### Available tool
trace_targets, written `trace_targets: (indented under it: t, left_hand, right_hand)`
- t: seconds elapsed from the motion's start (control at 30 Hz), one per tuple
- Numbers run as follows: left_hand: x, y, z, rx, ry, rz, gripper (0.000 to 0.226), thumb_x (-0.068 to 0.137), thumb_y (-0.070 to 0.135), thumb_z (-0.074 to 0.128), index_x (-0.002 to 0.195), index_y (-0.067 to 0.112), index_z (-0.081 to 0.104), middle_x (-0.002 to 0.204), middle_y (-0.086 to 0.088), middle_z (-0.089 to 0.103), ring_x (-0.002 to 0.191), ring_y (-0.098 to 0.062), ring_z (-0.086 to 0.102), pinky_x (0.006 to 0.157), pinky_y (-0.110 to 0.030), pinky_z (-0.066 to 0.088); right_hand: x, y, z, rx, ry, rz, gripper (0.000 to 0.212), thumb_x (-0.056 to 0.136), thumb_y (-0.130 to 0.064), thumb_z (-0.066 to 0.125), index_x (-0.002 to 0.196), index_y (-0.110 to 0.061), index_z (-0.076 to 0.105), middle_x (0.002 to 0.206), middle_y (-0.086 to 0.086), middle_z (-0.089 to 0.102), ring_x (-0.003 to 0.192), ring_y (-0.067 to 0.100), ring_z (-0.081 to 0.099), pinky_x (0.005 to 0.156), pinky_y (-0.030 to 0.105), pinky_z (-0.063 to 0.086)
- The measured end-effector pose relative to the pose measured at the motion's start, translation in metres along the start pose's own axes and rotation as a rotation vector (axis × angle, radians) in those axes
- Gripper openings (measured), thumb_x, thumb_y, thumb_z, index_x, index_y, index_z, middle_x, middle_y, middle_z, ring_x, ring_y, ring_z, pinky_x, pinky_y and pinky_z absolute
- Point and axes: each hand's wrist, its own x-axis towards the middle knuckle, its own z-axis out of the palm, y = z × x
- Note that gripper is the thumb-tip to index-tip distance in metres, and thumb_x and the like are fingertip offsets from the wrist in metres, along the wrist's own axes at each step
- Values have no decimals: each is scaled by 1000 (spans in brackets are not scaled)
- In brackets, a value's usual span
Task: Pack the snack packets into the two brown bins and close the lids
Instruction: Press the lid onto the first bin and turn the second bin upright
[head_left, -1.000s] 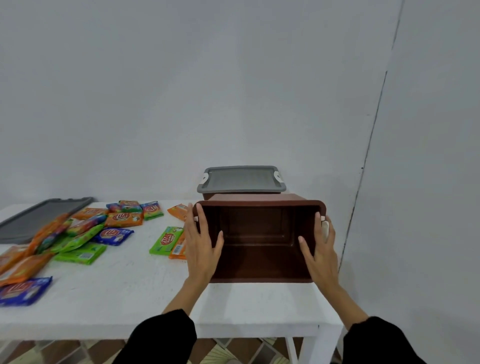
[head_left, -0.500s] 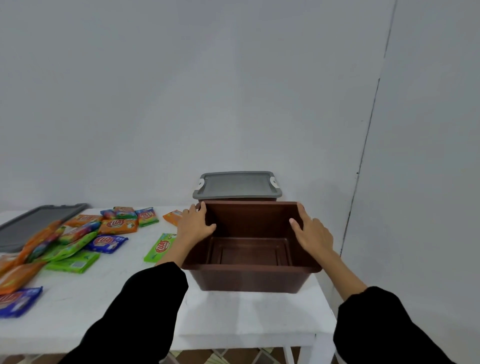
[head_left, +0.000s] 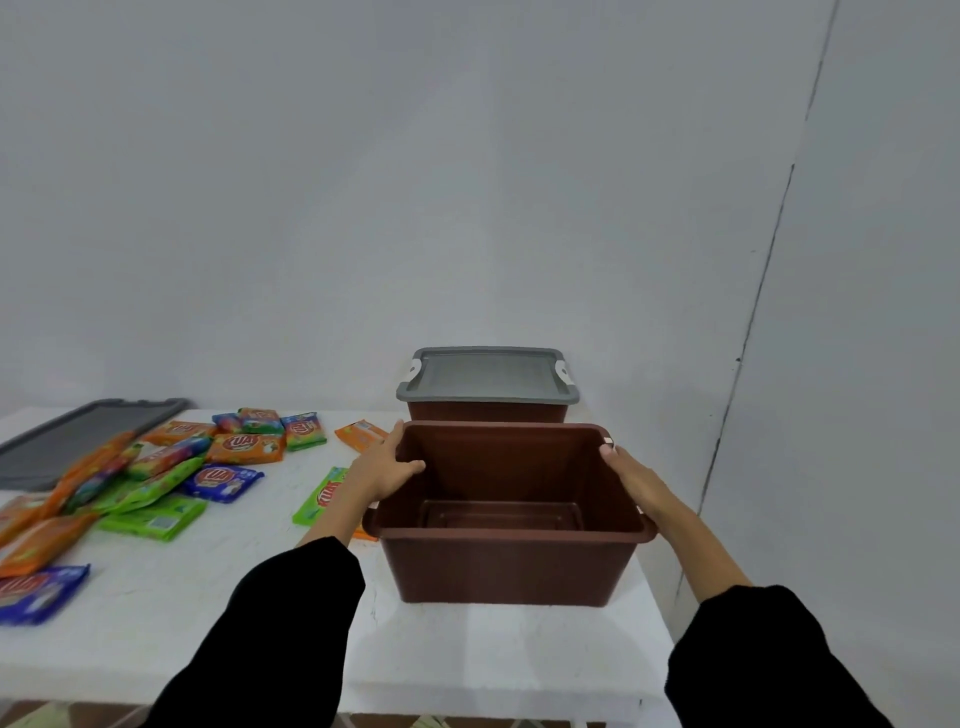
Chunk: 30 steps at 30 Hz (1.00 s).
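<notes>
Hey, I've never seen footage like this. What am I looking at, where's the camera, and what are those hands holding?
No machine here. A person wears a camera on the head, looking forward and down, so the black sleeves and both hands are their own. The left hand and right hand grip opposite rims of an empty open brown bin on a white table. Behind it stands a second brown bin with a grey lid on. To the left lie colourful snack packets and a loose grey lid.
</notes>
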Motion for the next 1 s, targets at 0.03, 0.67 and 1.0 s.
trace_targets:
  t: [0.03, 0.67, 1.0]
  left_hand:
    - [1, 0, 1, -62, -12, -14, 76, 91, 35, 53, 150, 25, 7, 153, -10, 27, 138, -30, 31, 111, -38, 28]
    - [-43, -31, -60, -67, 223, -11, 43, 92, 28, 53, 131, 11, 50, 135, -11, 51, 123, -24, 49, 103, -35, 39]
    - [-55, -157, -166, 10, 266, -88, 32, 90, 21, 53, 119, 12, 62, 121, -9, 63, 106, -20, 58, 91, -30, 44]
  right_hand:
    - [7, 5, 0, -30, -35, -1, 104, 54, -94, 33, 141, -37, 32, 146, 5, 43, 132, 32, 42, 109, 53, 33]
    - [-18, -99, 32, -471, 68, -374, 50, 91, -35, 54, 136, -16, 46, 140, 17, 46, 130, 35, 40, 105, 38, 34]
    - [-32, -218, 220, -398, -172, -633, 42, 91, -26, 55, 129, -9, 54, 137, 9, 52, 125, 26, 49, 100, 32, 38]
